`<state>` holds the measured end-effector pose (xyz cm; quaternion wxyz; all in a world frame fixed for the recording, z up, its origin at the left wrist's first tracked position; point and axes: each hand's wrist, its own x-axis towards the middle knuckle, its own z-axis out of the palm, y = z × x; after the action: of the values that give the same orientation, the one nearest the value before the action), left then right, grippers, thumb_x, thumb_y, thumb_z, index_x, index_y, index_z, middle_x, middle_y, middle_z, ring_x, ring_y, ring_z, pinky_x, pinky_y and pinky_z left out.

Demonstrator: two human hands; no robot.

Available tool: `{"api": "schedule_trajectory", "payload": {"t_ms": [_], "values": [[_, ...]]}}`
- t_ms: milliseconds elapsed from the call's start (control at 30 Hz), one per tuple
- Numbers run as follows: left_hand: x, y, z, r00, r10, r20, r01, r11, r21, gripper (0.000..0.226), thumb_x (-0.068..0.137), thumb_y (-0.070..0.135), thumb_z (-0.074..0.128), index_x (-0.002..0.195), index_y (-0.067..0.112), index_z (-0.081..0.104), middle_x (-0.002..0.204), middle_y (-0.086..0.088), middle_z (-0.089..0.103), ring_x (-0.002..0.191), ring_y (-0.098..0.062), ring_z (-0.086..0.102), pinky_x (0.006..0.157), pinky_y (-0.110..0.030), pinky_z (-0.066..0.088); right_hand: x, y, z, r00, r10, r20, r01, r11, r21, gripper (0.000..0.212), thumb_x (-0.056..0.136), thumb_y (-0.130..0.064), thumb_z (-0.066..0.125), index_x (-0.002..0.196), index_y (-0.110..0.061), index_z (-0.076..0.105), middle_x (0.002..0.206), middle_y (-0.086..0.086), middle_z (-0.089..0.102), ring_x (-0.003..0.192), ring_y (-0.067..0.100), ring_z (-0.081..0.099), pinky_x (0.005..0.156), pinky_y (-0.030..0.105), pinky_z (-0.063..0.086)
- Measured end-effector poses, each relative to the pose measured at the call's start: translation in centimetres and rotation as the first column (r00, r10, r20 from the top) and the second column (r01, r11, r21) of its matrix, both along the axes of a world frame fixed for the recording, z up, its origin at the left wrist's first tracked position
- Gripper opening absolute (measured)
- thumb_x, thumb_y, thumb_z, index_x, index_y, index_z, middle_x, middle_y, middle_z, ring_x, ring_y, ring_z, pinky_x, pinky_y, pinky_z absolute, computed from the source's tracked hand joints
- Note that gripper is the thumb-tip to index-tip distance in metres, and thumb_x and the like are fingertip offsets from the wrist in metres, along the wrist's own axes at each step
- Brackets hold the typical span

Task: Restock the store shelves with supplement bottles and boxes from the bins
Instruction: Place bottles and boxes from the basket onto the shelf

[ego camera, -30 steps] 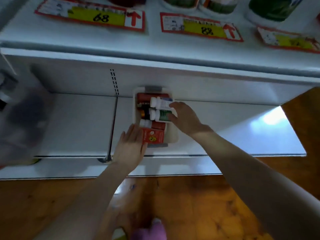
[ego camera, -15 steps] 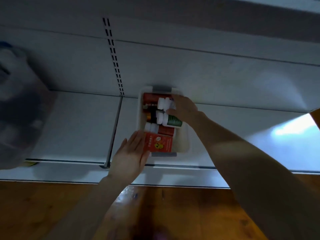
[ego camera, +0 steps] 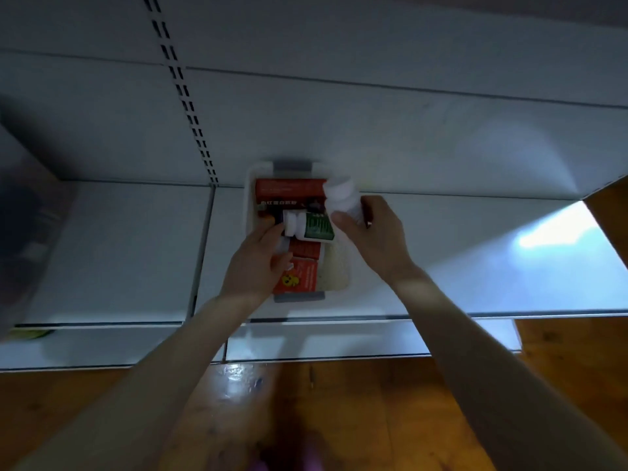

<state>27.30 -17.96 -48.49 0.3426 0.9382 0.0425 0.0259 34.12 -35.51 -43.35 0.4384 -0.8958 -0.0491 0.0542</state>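
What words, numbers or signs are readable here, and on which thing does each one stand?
Nothing reads surely.
Red box: one row of white characters, too blurred to read.
Green-labelled bottle: print too small.
Orange box with a yellow figure: print too small.
White bottle in the right hand: no text shows.

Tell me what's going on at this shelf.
A person works over a white bin on the low shelf. The right hand grips a white bottle at the bin's far right corner. The left hand reaches in, fingers at the cap of a green-labelled bottle lying on its side; its grip is unclear. Red boxes lie in the bin.
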Motion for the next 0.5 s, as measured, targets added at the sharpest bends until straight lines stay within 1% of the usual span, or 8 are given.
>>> {"api": "schedule_trajectory", "payload": {"t_ms": [67,133,200,233,300,333,400,500], "values": [[2.7,-0.4,-0.7,1.0,-0.009,0.014,0.009,1.0,0.005,0.055,0.088,0.018,0.061,0.137,0.006,0.039,0.141,-0.013,0.041,0.127,-0.03,0.041,0.1,-0.028,0.032,-1.3,-1.3,-0.5,0.999,-0.044,-0.027,0.044,0.999,0.008,0.041,0.082,-0.033,0.067,0.11,-0.008,0.053,0.088,-0.007,0.054,0.069,-0.003,0.047,0.055,0.001,0.036],[5.0,-0.4,-1.6,0.999,-0.012,-0.039,0.016,0.995,0.102,0.072,0.083,0.026,0.067,0.141,0.004,0.031,0.144,-0.016,0.036,0.131,-0.032,0.035,0.107,-0.036,0.028,-2.3,-2.4,-0.9,0.994,-0.071,-0.08,0.074,0.997,0.027,0.043,0.079,-0.036,0.069,0.111,-0.011,0.054,0.089,-0.008,0.057,0.074,0.002,0.053,0.059,0.007,0.038],[6.7,-0.3,-2.5,0.992,-0.017,-0.125,0.042,0.978,0.203,0.083,0.079,0.034,0.07,0.143,0.004,0.027,0.148,-0.016,0.03,0.134,-0.032,0.03,0.11,-0.038,0.023,-3.0,-3.4,-1.3,0.989,-0.084,-0.12,0.091,0.995,0.049,0.044,0.077,-0.038,0.07,0.111,-0.015,0.054,0.089,-0.01,0.058,0.08,0.007,0.057,0.065,0.018,0.045],[7.1,-0.4,-2.9,0.99,-0.031,-0.137,0.061,0.974,0.22,0.081,0.077,0.035,0.072,0.141,0.004,0.031,0.147,-0.016,0.031,0.132,-0.033,0.032,0.109,-0.038,0.023,-3.4,-3.8,-1.4,0.988,-0.089,-0.129,0.096,0.994,0.048,0.043,0.077,-0.039,0.07,0.11,-0.016,0.053,0.089,-0.009,0.059,0.083,0.011,0.058,0.069,0.024,0.048],[7.4,-0.3,-3.2,0.993,-0.058,-0.099,0.074,0.982,0.175,0.069,0.072,0.031,0.076,0.129,0.004,0.047,0.135,-0.016,0.045,0.12,-0.033,0.043,0.1,-0.036,0.031,-4.0,-4.4,-1.6,0.985,-0.102,-0.141,0.109,0.993,0.044,0.041,0.077,-0.038,0.07,0.108,-0.019,0.052,0.091,-0.008,0.059,0.087,0.015,0.059,0.075,0.036,0.051],[7.3,-0.3,-3.4,0.996,-0.055,-0.07,0.065,0.988,0.142,0.063,0.07,0.029,0.078,0.122,0.004,0.053,0.127,-0.015,0.051,0.113,-0.032,0.048,0.094,-0.034,0.035,-4.2,-4.6,-1.6,0.984,-0.107,-0.146,0.115,0.992,0.047,0.04,0.076,-0.037,0.071,0.107,-0.02,0.052,0.09,-0.008,0.059,0.087,0.015,0.06,0.077,0.038,0.052],[6.7,-0.7,-3.0,0.998,-0.026,-0.054,0.028,0.999,0.043,0.057,0.068,0.026,0.08,0.114,0.003,0.056,0.115,-0.013,0.057,0.104,-0.028,0.053,0.083,-0.03,0.038,-4.7,-4.6,-1.6,0.98,-0.121,-0.157,0.133,0.989,0.065,0.041,0.076,-0.036,0.072,0.107,-0.02,0.052,0.088,-0.01,0.058,0.087,0.015,0.06,0.078,0.039,0.053],[4.5,-1.8,-1.0,0.994,0.077,-0.08,-0.089,0.983,-0.158,0.052,0.07,0.019,0.08,0.108,0.0,0.052,0.1,-0.007,0.055,0.092,-0.021,0.052,0.069,-0.022,0.034,-5.8,-4.2,-1.0,0.979,-0.137,-0.152,0.152,0.984,0.092,0.042,0.074,-0.034,0.074,0.107,-0.017,0.054,0.09,-0.006,0.061,0.087,0.017,0.06,0.078,0.042,0.053]]}}
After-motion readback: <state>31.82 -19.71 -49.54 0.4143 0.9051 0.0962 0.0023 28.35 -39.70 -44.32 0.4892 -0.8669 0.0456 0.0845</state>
